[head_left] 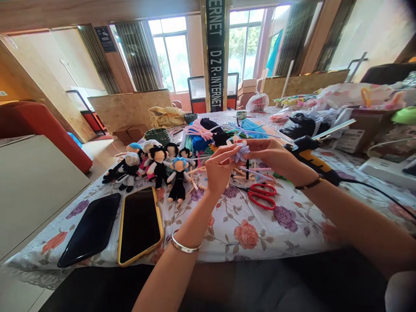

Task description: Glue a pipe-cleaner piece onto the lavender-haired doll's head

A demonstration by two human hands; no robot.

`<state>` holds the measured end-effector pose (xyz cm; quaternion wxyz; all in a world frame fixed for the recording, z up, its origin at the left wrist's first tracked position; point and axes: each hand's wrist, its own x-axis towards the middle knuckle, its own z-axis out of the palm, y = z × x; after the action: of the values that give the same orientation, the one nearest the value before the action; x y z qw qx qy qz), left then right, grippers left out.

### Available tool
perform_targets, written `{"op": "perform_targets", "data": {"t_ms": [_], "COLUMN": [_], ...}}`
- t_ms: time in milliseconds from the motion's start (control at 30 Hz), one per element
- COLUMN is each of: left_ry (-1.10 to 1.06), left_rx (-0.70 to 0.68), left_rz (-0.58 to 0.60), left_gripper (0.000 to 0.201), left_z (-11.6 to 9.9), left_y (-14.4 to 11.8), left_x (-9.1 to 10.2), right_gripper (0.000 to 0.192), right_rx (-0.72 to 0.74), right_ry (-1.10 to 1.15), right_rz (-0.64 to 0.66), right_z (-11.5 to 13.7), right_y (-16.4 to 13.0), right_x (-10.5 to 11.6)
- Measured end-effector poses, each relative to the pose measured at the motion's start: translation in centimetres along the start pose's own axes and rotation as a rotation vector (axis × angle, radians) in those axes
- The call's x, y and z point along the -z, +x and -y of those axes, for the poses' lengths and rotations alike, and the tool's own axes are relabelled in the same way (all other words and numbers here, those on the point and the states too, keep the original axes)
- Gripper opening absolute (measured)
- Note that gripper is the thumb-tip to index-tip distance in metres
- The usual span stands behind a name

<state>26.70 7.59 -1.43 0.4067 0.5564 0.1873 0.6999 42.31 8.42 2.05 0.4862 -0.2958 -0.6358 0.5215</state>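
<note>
Fingers (231,152) of the left hand (221,169) curl in and pinch a small lilac fuzzy piece (241,151); fingers of the right hand (273,154) pinch the same piece from the other side. The piece is held between both hands, raised above the surface, over a scatter of thin sticks (251,173).

Left wrist carries a silver bangle (183,246); right wrist a dark band (308,185).

Just behind the right hand: a black-and-yellow glue gun (313,158), cord trailing right. Below the hands, red-handled scissors (261,195) lie flat on the floral tablecloth (243,229).

Left of the hands: a cluster of small dolls (156,167), mostly black-bodied, lying close together. Nearer the front edge, two phones face up side by side: black phone (92,229), yellow-cased phone (139,225).

Behind the hands: a heap of coloured pipe cleaners (208,130), pink, blue and black.
</note>
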Motion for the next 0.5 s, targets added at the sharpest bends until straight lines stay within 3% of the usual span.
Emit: {"op": "perform_targets", "data": {"t_ms": [300,500], "left_ry": [0.017,0.041], "left_rx": [-0.003,0.036], "left_rz": [0.019,0.014], "left_gripper": [0.031,0.039], "left_z": [-0.09,-0.23], "left_y": [0.29,0.49], "left_x": [0.24,0.20], "right_gripper": [0.031,0.029], "right_rx": [0.038,0.042], "right_ry": [0.012,-0.138], "right_rz": [0.020,-0.040], "right_z": [0.03,0.89], "right_y": [-0.04,-0.37], "right_x": [-0.37,-0.48]}}
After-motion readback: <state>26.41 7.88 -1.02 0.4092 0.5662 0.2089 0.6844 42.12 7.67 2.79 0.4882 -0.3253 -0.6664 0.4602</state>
